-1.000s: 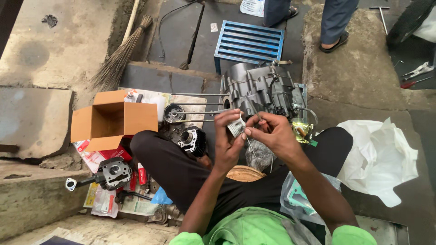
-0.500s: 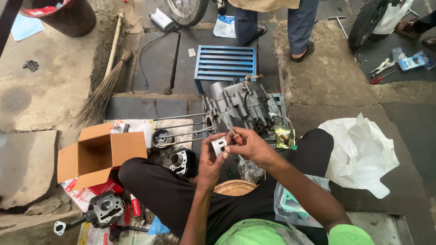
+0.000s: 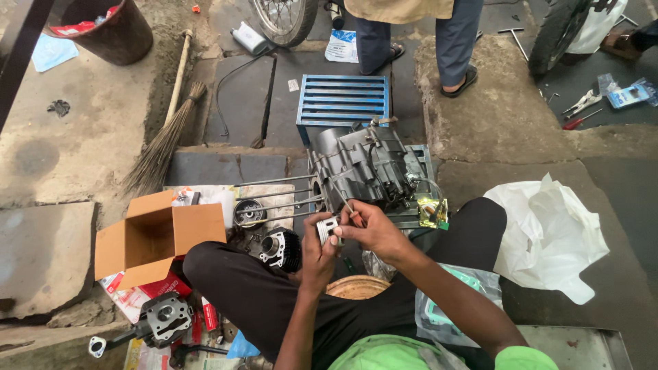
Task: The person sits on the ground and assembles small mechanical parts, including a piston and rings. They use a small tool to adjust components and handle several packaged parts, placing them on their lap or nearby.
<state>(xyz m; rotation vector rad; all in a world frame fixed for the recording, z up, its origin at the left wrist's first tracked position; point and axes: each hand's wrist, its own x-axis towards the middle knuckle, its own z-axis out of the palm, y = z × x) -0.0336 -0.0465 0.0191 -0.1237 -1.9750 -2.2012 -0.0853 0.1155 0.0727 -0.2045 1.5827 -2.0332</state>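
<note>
From the head view, the left hand [image 3: 317, 255] clamps a small silver piston [image 3: 327, 229] that the right hand's [image 3: 373, 229] pinched fingers work on with a thin tool, now lower and nearer the engine block [image 3: 367, 168] than a second ago; the open cardboard box [image 3: 157, 236] sits left.

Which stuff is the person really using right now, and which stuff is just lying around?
In use:
- piston, held by the left hand
- thin tool, in the right hand
- engine block just in front of the hands

Lying about:
- open cardboard box
- broom
- white plastic bag
- blue crate
- cylinder head
</note>
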